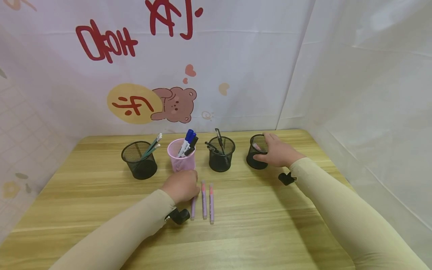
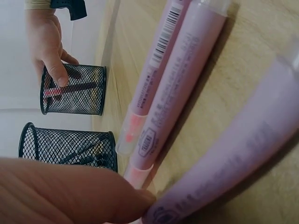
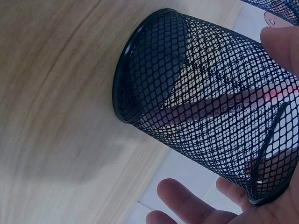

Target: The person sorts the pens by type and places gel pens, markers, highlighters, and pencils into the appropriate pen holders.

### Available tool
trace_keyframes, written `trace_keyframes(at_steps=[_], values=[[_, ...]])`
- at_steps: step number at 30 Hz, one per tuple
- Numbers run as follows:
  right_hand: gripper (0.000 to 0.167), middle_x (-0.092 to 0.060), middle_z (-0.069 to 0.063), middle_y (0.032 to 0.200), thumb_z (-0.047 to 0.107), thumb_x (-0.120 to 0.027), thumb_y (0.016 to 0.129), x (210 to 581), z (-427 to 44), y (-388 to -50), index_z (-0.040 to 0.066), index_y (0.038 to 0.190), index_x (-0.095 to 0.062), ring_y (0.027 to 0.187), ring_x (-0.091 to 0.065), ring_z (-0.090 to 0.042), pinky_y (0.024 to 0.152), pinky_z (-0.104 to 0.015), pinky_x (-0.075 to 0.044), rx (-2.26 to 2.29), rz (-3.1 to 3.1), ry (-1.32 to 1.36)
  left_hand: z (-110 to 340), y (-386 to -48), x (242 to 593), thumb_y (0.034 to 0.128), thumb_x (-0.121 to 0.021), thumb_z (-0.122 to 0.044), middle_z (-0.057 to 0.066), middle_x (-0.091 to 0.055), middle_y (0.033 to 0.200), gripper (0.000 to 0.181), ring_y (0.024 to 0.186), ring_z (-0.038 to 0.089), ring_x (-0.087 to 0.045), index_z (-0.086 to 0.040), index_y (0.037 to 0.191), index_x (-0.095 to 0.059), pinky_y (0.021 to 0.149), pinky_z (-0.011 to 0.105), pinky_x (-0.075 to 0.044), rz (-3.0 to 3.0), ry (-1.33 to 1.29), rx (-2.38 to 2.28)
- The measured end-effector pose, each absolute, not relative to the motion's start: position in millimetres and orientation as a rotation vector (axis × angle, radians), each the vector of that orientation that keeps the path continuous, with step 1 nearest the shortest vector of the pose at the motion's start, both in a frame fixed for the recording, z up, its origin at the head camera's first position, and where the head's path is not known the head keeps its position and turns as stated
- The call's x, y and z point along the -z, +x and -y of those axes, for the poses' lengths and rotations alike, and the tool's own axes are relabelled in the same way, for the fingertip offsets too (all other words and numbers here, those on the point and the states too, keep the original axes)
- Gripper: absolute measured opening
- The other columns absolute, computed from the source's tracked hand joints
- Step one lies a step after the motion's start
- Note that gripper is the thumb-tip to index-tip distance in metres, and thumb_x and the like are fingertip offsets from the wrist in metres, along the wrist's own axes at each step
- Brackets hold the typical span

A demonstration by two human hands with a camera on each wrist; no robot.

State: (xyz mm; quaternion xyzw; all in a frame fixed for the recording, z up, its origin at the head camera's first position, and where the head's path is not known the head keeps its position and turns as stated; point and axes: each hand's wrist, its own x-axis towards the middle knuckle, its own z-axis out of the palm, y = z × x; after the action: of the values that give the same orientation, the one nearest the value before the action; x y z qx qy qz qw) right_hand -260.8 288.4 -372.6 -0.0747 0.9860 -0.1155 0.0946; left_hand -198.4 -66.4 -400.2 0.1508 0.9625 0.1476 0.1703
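Observation:
My left hand (image 1: 182,186) pinches the capped end of a purple highlighter (image 1: 193,208) lying on the table; in the left wrist view the thumb (image 2: 79,191) meets that highlighter (image 2: 233,154), and the other fingertips are hidden. Two more purple highlighters, a middle one (image 1: 204,202) and a right one (image 1: 211,206), lie beside it, roughly parallel. Farther right, my right hand (image 1: 279,152) holds a black mesh pen cup (image 1: 256,162) near its rim, thumb on one side and fingers on the other. Through the mesh, one highlighter (image 3: 201,109) shows leaning inside this upright cup.
Along the back stand a black mesh cup (image 1: 143,170) with green pencils, a pink cup (image 1: 182,163) with blue and black markers, and another black cup (image 1: 220,164) with black pens. A printed white curtain (image 1: 243,75) hangs behind the wooden table (image 1: 246,232).

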Motion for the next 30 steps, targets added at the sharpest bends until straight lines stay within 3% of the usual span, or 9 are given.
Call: trace_keyframes(at_steps=[4,11,18,25,30], values=[[0.113,-0.011,-0.027,0.173,0.057,-0.069,0.095,373,-288,-261,-0.002,0.167,-0.004,0.154,-0.029,-0.052,0.121,-0.065,-0.034,0.339,-2.927,-0.224,67,-198,401,0.0892,-0.074,-0.018,0.002,-0.065,0.079,0.012,0.07,0.021,-0.061,-0.011,0.094,-0.065,0.061,0.035,-0.049,-2.742,0.424,-0.444],[0.114,-0.013,-0.027,0.173,0.059,-0.069,0.095,374,-288,-262,-0.002,0.167,-0.005,0.152,-0.032,-0.053,0.121,-0.065,-0.036,0.347,-2.931,-0.227,67,-197,398,0.0888,-0.072,-0.018,0.002,-0.069,0.09,0.034,0.073,0.021,-0.062,-0.008,0.121,-0.068,0.064,0.035,-0.05,-2.744,0.368,-0.561],[0.114,-0.014,-0.027,0.172,0.057,-0.069,0.095,374,-289,-262,-0.002,0.166,-0.005,0.151,-0.034,-0.054,0.12,-0.064,-0.036,0.35,-2.931,-0.228,67,-195,388,0.0934,-0.074,-0.027,0.002,-0.072,0.1,0.042,0.079,0.02,-0.064,-0.009,0.13,-0.065,0.078,0.041,-0.057,-2.813,0.402,-0.621],[0.112,-0.016,-0.027,0.172,0.057,-0.07,0.094,374,-289,-262,-0.001,0.166,-0.006,0.149,-0.037,-0.054,0.12,-0.064,-0.037,0.36,-2.933,-0.232,66,-194,376,0.0922,-0.069,-0.019,0.003,-0.065,0.082,0.043,0.066,0.018,-0.062,-0.01,0.133,-0.059,0.06,0.033,-0.051,-2.807,0.422,-0.831],[0.113,-0.015,-0.027,0.172,0.057,-0.07,0.094,374,-289,-262,-0.001,0.167,-0.005,0.15,-0.035,-0.054,0.12,-0.064,-0.036,0.361,-2.935,-0.231,63,-194,368,0.0943,-0.064,-0.016,0.004,-0.064,0.082,0.04,0.061,0.018,-0.058,-0.013,0.133,-0.054,0.057,0.031,-0.05,-2.723,0.411,-1.088]])
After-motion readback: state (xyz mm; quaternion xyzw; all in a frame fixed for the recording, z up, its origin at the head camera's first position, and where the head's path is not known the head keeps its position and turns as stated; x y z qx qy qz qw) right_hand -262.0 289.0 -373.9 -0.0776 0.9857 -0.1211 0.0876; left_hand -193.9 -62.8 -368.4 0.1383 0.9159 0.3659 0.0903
